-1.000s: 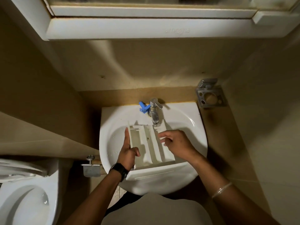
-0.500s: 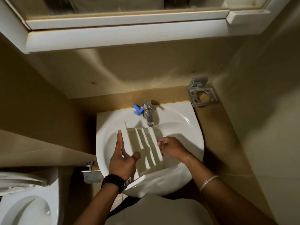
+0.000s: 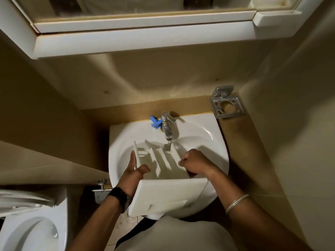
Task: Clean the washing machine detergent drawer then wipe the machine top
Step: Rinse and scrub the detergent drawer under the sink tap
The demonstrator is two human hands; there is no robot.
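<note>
Rinsing the drawer under the tap

Rinsing is the step I judge to be in hand: the detergent drawer [image 3: 159, 165] lies tilted in the wash basin [image 3: 204, 134], its far end under the tap [image 3: 167, 128], its front panel over the near rim. My left hand [image 3: 133, 172] braces the left wall, fingers straight along the outside, thumb hooked inside. My right hand [image 3: 194, 163] has its fingers curled at the right wall; whether they grip it or merely rub it, I cannot tell. Next, I think, comes working each compartment under the water, which needs a firm hold. Room is tight: the basin walls sit close on both sides, the tap just above the far end. The machine top is not in view.
</note>
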